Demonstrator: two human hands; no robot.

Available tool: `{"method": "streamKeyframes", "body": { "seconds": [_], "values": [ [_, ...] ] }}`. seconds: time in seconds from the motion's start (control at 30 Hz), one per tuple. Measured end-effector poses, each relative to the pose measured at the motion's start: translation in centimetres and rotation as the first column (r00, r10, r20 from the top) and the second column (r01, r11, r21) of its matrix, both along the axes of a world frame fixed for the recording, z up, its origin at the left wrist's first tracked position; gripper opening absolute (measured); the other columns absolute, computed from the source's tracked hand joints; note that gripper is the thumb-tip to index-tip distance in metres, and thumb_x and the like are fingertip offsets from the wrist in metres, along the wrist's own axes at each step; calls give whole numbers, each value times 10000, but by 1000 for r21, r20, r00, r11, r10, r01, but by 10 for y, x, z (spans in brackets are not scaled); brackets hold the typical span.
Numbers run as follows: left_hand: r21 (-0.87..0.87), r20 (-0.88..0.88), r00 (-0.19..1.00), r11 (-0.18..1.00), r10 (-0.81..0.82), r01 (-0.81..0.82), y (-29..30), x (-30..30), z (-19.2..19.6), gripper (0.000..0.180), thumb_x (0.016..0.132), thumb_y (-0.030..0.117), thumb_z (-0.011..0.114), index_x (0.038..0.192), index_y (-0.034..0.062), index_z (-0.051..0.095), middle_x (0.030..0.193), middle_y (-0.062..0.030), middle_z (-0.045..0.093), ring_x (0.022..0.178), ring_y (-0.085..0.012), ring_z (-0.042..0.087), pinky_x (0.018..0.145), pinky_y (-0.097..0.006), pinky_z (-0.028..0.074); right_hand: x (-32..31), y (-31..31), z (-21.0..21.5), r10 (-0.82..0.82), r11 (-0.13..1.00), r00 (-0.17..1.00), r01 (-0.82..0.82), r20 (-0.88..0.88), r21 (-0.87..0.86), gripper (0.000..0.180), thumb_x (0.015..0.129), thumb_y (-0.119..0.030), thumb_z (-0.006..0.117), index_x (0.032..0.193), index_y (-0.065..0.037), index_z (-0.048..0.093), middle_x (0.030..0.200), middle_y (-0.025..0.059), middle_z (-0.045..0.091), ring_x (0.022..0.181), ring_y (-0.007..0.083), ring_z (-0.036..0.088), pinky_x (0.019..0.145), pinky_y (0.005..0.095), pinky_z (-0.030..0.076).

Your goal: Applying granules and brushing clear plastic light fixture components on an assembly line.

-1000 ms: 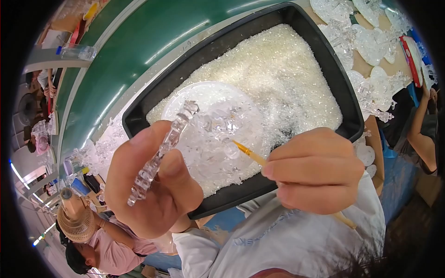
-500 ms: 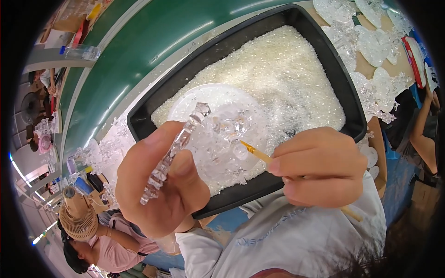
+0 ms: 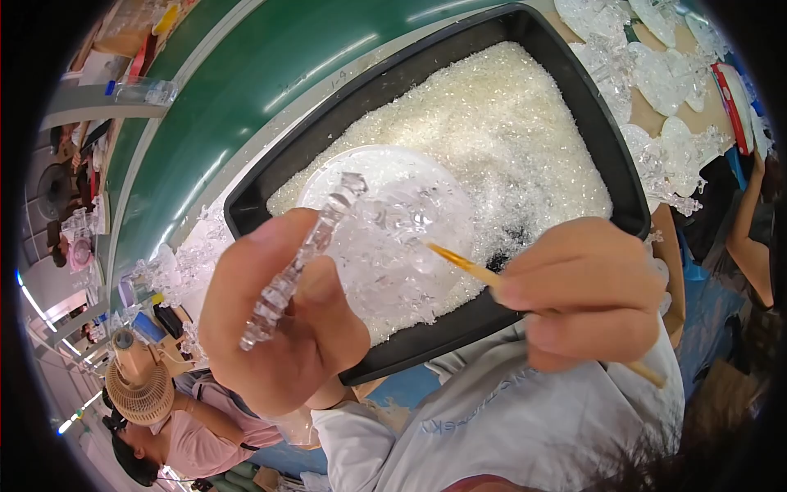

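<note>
Curving green worktop (image 3: pixel 197 107) runs behind a black tray (image 3: pixel 597 135) of glassy granules (image 3: pixel 484 115), its ends lost at the lens's dark rim. Clear pieces (image 3: pixel 668 74) crowd the upper right, so glary that single shapes are hard to make out. At lower left, a person in pink (image 3: pixel 213 439) is cut off by the picture's curve.

The left hand (image 3: pixel 283 320) pinches a clear faceted stick (image 3: pixel 321 234) between thumb and forefinger, aslant in front of a round clear disc (image 3: pixel 385 279) over the tray. Fingers hide part of the disc's edge; whether it rests on the granules or is also held, I cannot tell. The right hand (image 3: pixel 590 295), slightly blurred, grips a thin brush (image 3: pixel 463 262), mid-handle covered, tip in front of the disc; contact is unclear.

Compared with half a second ago, the right hand and brush sit farther right, the left hand is slightly farther left, and the disc's details look more smeared.
</note>
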State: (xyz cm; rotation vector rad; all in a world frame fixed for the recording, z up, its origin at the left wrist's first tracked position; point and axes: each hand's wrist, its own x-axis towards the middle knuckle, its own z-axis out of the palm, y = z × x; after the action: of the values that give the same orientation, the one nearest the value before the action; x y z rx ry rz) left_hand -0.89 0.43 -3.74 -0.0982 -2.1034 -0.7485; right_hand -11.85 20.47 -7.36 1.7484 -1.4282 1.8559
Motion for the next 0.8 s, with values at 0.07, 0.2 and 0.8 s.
{"method": "streamKeyframes", "body": {
  "seconds": [0.07, 0.2, 0.8],
  "values": [
    [13, 18, 997, 997, 76, -76, 0, 5, -2, 320, 877, 18, 660, 1122, -140, 526, 951, -239, 667, 765, -225, 687, 709, -269, 538, 1, -2, -3, -6, 995, 1000, 9, 28, -99, 152, 770, -44, 704, 836, 25, 586, 826, 245, 665, 545, 271, 653, 449, 305, 545],
    [49, 42, 982, 981, 184, -186, -2, 8, -4, 363, 902, 67, 659, 1149, -140, 492, 983, -241, 651, 773, -228, 687, 720, -268, 542, 1, 0, 0, -23, 1000, 999, 23, -28, -20, 179, 776, -48, 702, 876, 18, 569, 812, 218, 661, 528, 248, 639, 435, 300, 538],
    [95, 20, 978, 973, 209, -210, 0, 0, -6, 368, 934, 83, 620, 1150, -177, 475, 1049, -283, 612, 739, -259, 682, 680, -293, 560, -2, 3, 2, 26, 1000, 1000, -26, -12, -4, 194, 710, 16, 695, 859, 20, 571, 795, 204, 664, 517, 243, 640, 422, 297, 537]
  ]
}}
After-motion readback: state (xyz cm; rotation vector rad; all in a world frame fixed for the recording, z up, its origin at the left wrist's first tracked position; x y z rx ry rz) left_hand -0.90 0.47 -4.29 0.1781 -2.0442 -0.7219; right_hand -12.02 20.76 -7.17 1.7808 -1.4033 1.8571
